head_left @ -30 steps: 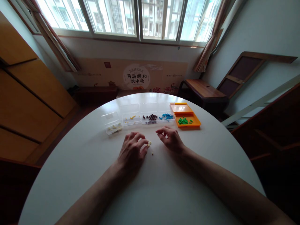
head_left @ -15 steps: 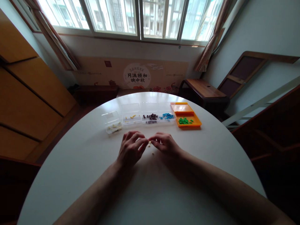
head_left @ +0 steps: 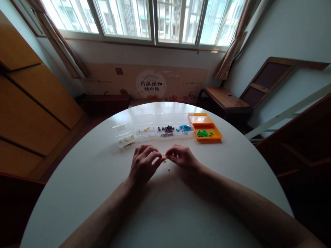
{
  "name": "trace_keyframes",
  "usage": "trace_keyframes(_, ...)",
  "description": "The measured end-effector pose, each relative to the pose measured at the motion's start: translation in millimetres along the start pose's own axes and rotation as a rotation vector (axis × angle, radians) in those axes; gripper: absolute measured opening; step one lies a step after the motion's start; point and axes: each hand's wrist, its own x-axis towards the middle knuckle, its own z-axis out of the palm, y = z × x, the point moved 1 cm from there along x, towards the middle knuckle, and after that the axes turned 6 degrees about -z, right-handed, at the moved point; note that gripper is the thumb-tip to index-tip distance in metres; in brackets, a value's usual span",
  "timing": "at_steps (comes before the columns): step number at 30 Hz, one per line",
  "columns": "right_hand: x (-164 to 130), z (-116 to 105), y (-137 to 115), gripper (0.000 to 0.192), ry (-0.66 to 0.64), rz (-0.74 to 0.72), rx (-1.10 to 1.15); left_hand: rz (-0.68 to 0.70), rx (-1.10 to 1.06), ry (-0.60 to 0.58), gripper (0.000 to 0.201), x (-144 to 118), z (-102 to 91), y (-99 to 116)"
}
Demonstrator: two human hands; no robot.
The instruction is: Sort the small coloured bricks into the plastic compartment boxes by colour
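My left hand [head_left: 143, 163] and my right hand [head_left: 182, 157] meet fingertip to fingertip over the middle of the round white table [head_left: 160, 206]. Between the fingertips they pinch small cream-coloured pieces [head_left: 164, 157]. Which hand bears most of the grip is hard to tell. One more loose cream piece [head_left: 169, 168] lies on the table just below the fingertips.
A row of small boxes stands at the far side: a clear box with cream pieces [head_left: 125, 139], one with yellow pieces [head_left: 144, 130], one with dark brown pieces [head_left: 165, 129], one with blue pieces [head_left: 184, 128], and an orange box with green pieces [head_left: 206, 132].
My right hand moved left from a spot apart from the left hand and joined it at the fingertips. The cream pieces that lay by the left hand are now pinched between both hands.
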Motion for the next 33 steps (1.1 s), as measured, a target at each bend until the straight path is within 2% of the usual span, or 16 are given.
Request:
trace_keyframes(5, 2.6, -1.5, 4.6, 0.009, 0.062, 0.015, -0.069, -0.08, 0.043, -0.133, 0.021, -2.5, -1.7, -2.2)
trace_keyframes(12, 12.1, 0.1, 7.9, 0.007, 0.059, 0.012, -0.128, -0.1, 0.076, -0.2, 0.029, -3.0, -7.5, -0.4)
trace_keyframes(15, 37.4, 11.7, 1.8, 0.007, 0.024, -0.012, -0.173, -0.073, 0.086, -0.218, 0.034, -4.4, -8.0, -1.0)
trace_keyframes(19, 93.0, 39.2, -15.3, 0.008, -0.019, -0.072, -0.241, -0.031, 0.074, -0.181, 0.039, -5.8, -9.8, -3.7)
trace_keyframes(22, 130.4, 60.4, -27.6, 0.009, -0.037, -0.1, -0.252, -0.041, 0.055, -0.179, 0.038, -7.6, -11.7, -6.1)
trace_keyframes(24, 143.7, 70.0, -30.7, 0.011, -0.057, -0.093, -0.227, -0.058, 0.046, -0.185, 0.036, -9.2, -12.7, -7.5)
trace_keyframes(28, 136.5, 70.5, -21.2, 0.013, -0.032, -0.059, -0.178, -0.079, 0.013, -0.194, 0.035, -10.9, -13.6, -9.4)
trace_keyframes(31, 108.2, 54.5, -7.4, 0.011, 0.02, -0.038, -0.167, -0.131, -0.042, -0.216, 0.028, -9.5, -13.6, -12.0)
trace_keyframes(33, 83.8, 39.6, 0.0, 0.011, 0.043, -0.033, -0.162, -0.241, -0.113, -0.19, 0.023, -7.6, -14.0, -16.0)
